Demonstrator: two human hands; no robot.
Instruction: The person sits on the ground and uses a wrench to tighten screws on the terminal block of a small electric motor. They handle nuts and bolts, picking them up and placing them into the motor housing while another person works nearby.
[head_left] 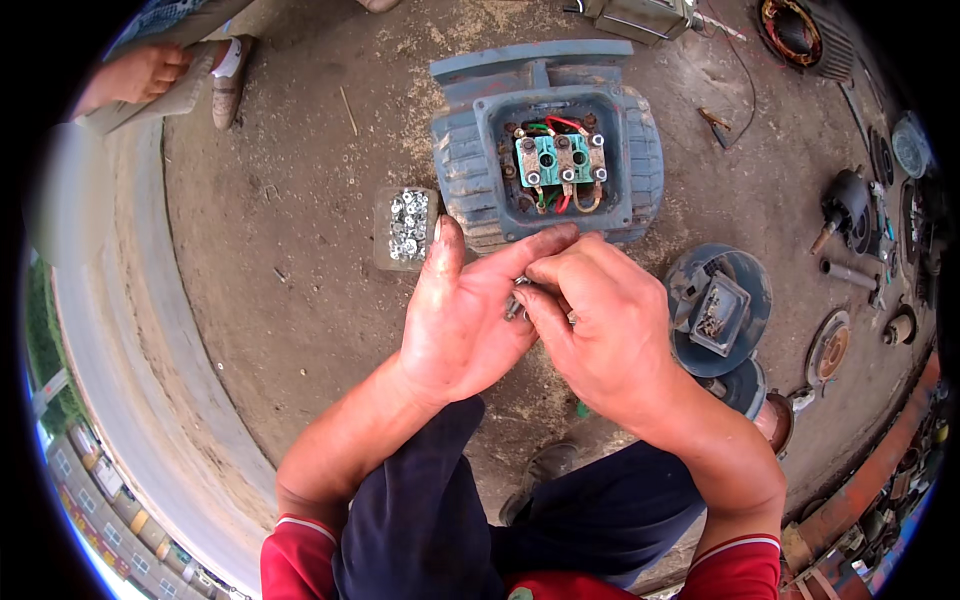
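In front of the motor, my left hand [465, 320] is turned palm up, thumb and index finger stretched out, its other fingers mostly hidden. Small metal fasteners [514, 306] lie in its palm; their exact kind is too small to tell. Reaching over that palm, my right hand [610, 310] pinches a small metal fastener [521, 281] between thumb and fingers. Just beyond sits a grey-blue electric motor [465, 170] with its terminal box uncovered. Inside is a green terminal block [546, 160] with metal links, nuts and coloured wires. A clear tub [384, 245] of nuts and washers [408, 222] stands at its left.
At right, a round basin [752, 335] holds a grey box cover [735, 318]. Beyond lie a rotor [848, 200], a metal pipe [850, 273], a flange [830, 348] and a wound stator [790, 35]. A seated person's hand [145, 72] and shoe [228, 95] show at upper left.
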